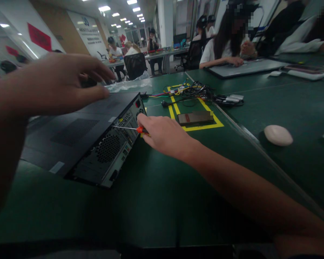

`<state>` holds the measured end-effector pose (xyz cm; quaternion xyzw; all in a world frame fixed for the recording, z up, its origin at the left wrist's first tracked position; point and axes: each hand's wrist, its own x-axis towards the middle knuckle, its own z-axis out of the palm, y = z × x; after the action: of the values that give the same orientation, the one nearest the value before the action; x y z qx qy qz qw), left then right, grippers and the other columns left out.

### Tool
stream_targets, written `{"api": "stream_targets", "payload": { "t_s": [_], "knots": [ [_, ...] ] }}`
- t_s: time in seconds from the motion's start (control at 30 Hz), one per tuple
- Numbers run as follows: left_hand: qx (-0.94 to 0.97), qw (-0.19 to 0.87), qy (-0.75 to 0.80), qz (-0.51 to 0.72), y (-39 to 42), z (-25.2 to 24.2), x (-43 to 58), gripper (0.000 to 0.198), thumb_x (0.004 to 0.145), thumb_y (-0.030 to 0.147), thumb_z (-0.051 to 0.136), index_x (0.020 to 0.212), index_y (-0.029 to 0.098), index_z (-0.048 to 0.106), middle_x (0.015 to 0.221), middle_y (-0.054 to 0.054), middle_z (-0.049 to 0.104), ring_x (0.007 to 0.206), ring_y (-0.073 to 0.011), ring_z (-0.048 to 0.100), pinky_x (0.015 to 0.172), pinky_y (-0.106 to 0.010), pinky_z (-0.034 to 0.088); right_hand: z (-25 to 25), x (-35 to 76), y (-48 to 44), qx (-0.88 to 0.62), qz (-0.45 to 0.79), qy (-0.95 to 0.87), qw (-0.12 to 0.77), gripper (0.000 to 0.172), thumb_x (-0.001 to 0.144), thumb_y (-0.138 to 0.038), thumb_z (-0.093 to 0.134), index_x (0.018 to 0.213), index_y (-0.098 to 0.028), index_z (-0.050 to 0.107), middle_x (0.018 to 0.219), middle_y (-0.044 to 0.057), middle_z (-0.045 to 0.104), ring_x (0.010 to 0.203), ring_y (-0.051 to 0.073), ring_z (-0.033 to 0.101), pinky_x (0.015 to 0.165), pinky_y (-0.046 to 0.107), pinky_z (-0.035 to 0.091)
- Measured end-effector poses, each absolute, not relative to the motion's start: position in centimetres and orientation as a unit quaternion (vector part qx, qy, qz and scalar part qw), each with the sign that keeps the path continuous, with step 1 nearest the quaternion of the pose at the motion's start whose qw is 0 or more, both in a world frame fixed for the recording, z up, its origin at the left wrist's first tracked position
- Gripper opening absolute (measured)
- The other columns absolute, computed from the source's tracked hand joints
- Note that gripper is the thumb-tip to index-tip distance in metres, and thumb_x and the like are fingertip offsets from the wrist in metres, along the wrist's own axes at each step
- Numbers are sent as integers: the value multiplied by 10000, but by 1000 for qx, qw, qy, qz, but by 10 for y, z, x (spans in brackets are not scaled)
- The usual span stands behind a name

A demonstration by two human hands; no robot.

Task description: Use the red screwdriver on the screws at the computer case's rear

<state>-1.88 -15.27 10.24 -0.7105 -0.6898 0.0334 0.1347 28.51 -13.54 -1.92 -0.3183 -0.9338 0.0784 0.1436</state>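
A black computer case [97, 111] lies on its side on the green table, its rear panel [108, 147] with vents and ports turned toward the right. My right hand [162, 136] is closed around the orange handle of a screwdriver [139, 129]. The thin shaft points left, and its tip shows at the upper edge of the rear panel. Over the top of the case hangs my left hand [70, 81], fingers apart and holding nothing. Whether the screwdriver tip touches a screw is too small to tell.
Behind my right hand, a dark box [196, 118] lies within yellow tape, near a bundle of cables [199, 91]. A pale rounded object [278, 135] is at the right. Clear plastic [132, 83] lies behind the case. Across the table a person handles a flat panel [248, 67].
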Motion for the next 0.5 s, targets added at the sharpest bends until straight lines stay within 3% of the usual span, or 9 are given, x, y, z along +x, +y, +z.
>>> {"api": "stream_targets", "payload": {
  "t_s": [0.07, 0.2, 0.37, 0.5],
  "knots": [
    [-761, 159, -628, -16, -121, 100, 18, 949, 1021, 854, 416, 1606, 166, 709, 1480, -45, 742, 1401, -457, 738, 1224, -659, 519, -18, 285, -136, -319, 82, -934, 135, 420, 1170, -150, 545, 1582, -193, 617, 1261, 163, 849, 1074, 289, 768, 821, 377, 416],
    [-791, 153, -592, 35, -64, 84, 45, 760, 1121, 612, 505, 1664, 108, 671, 1638, -143, 719, 1540, -410, 656, 1347, -612, 443, -14, 285, -139, -329, 83, -932, 123, 385, 1178, -145, 541, 1548, -192, 638, 1256, 156, 854, 1070, 283, 773, 813, 376, 415],
    [-789, 88, -606, 46, -20, 57, 38, 839, 1180, 667, 439, 1749, 69, 588, 1722, -187, 680, 1560, -352, 640, 1348, -524, 448, -13, 286, -142, -321, 78, -934, 135, 354, 1190, -155, 527, 1513, -180, 668, 1235, 152, 864, 1028, 272, 768, 768, 378, 378],
    [-787, 31, -615, 40, 5, 38, 30, 922, 1093, 808, 469, 1711, 156, 676, 1654, -157, 738, 1535, -409, 674, 1311, -523, 485, -16, 288, -142, -307, 72, -936, 154, 258, 1193, -172, 558, 1411, -177, 694, 1187, 135, 874, 1010, 275, 785, 740, 385, 340]
  ]
}}
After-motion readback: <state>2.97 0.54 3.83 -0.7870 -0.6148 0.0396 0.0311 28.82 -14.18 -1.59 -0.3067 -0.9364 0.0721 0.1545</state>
